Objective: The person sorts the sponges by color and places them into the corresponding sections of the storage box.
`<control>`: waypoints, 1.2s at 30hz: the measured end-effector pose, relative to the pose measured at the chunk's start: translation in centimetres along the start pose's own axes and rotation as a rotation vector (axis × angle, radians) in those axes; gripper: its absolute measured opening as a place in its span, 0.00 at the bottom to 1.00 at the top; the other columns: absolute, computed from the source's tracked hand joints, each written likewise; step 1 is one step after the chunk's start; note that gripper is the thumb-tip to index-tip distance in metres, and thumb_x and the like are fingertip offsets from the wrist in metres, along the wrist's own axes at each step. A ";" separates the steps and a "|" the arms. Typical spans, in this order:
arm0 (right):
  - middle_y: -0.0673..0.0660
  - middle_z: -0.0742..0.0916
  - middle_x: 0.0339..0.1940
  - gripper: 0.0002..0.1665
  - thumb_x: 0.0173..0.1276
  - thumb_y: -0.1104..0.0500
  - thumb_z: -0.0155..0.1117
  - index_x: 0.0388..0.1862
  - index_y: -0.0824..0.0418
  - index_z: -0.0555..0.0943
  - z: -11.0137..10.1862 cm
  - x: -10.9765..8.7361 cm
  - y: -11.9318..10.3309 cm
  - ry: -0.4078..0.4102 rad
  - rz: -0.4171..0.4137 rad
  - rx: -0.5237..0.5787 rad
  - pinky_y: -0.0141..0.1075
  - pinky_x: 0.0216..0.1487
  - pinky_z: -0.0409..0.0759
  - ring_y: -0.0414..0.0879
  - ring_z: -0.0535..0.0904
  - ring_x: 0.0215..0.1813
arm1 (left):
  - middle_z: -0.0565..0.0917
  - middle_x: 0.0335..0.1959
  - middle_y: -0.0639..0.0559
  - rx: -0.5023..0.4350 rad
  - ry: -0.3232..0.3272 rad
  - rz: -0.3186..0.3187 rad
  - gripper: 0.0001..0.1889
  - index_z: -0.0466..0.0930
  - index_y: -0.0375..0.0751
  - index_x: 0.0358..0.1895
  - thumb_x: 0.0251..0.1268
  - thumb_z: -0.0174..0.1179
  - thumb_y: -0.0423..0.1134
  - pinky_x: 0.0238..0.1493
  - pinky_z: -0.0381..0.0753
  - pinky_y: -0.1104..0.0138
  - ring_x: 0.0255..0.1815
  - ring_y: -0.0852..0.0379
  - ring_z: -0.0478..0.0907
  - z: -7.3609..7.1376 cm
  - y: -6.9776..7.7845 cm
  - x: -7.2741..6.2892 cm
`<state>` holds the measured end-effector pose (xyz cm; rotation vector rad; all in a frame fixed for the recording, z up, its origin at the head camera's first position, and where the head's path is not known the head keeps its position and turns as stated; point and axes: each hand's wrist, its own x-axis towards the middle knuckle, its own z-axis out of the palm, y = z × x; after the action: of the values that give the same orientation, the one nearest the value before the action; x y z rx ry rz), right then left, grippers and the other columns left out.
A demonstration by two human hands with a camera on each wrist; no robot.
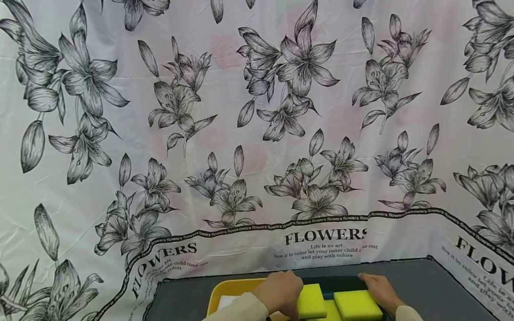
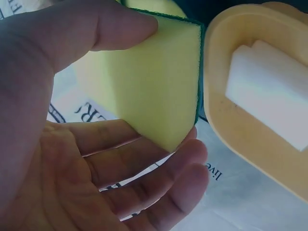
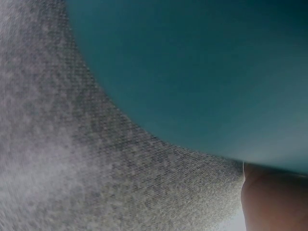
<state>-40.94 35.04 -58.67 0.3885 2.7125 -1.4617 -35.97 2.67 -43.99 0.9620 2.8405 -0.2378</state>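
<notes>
My left hand (image 1: 281,294) pinches a yellow sponge (image 1: 310,301) over the left part of a dark teal bin (image 1: 332,280). In the left wrist view, the thumb presses one side of this sponge (image 2: 154,72), which has a green scouring layer, and the fingers lie on the other. Two more yellow sponges lie in the bin; one (image 1: 357,306) overlaps the other (image 1: 326,316). My right hand (image 1: 382,291) holds the bin's right rim near the back corner. In the right wrist view the bin wall (image 3: 202,86) hides most of that hand; one finger (image 3: 274,202) shows.
A yellow bin (image 1: 234,283) stands directly left of the dark one, with a white block-like item (image 2: 269,91) inside. Both are on a grey tabletop (image 1: 181,300). A white curtain (image 1: 232,192) printed with flowers hangs behind and at the sides.
</notes>
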 end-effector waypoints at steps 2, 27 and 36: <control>0.80 0.74 0.77 0.43 0.86 0.39 0.49 0.75 0.76 0.76 0.0 0.0 0.0 0.001 0.002 -0.003 0.71 0.72 0.72 0.77 0.74 0.73 | 0.82 0.30 0.60 0.013 0.002 0.000 0.18 0.88 0.54 0.44 0.58 0.83 0.55 0.37 0.84 0.65 0.29 0.62 0.77 -0.1 0.3 0.6; 0.80 0.73 0.78 0.43 0.86 0.40 0.49 0.75 0.77 0.74 0.0 0.2 0.0 -0.004 0.014 0.012 0.71 0.72 0.72 0.77 0.75 0.72 | 0.81 0.33 0.57 -0.100 -0.076 -0.043 0.13 0.87 0.53 0.41 0.59 0.82 0.46 0.41 0.82 0.63 0.32 0.57 0.77 2.4 2.3 5.4; 0.80 0.73 0.78 0.42 0.85 0.40 0.49 0.75 0.77 0.74 0.1 0.2 0.0 -0.007 0.018 0.017 0.71 0.73 0.72 0.79 0.72 0.75 | 0.81 0.34 0.55 -0.177 -0.106 -0.073 0.13 0.88 0.51 0.42 0.59 0.81 0.46 0.45 0.81 0.62 0.36 0.55 0.76 4.0 2.5 6.1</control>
<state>-41.11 35.01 -58.70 0.4067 2.6853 -1.4800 -38.98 7.46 -49.24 0.7872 2.7472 -0.0421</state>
